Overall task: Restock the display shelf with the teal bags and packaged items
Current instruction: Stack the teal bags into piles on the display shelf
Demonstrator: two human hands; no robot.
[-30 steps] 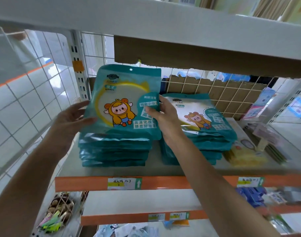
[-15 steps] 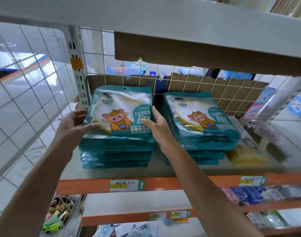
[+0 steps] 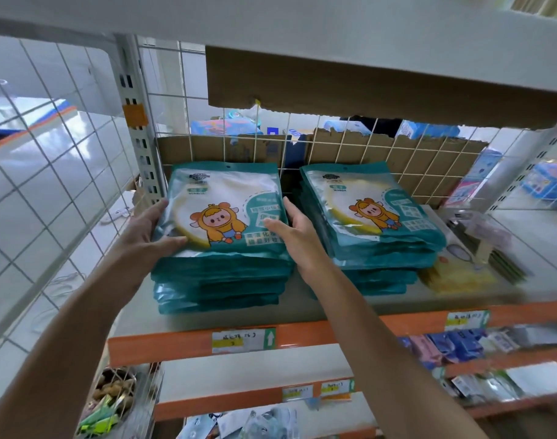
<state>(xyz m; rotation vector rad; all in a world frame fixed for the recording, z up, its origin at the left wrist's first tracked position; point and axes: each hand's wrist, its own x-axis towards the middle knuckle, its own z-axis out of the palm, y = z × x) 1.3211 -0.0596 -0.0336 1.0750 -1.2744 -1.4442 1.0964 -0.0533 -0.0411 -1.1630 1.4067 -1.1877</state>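
A teal bag [image 3: 226,210] with a cartoon figure lies flat on top of the left stack of teal bags [image 3: 220,289] on the display shelf [image 3: 334,334]. My left hand [image 3: 144,239] grips the bag's left edge, thumb laid across its front corner. At the right edge my right hand [image 3: 291,231] holds the same bag, thumb on top and fingers along the side. A second stack of the same teal bags [image 3: 372,217] stands just to the right, close to my right hand. Flat yellow packaged items [image 3: 457,277] lie beside that stack.
A wire grid [image 3: 366,147] backed with cardboard closes the rear, and a wire side panel [image 3: 49,185] closes the left. The upper shelf [image 3: 302,26] hangs low overhead. Small packets [image 3: 454,346] fill the lower shelf; a wire basket of snacks [image 3: 112,397] sits bottom left.
The teal bag, held upright a second ago, has been tipped down and laid flat on the left stack. Both hands went down with it and stay at its edges.
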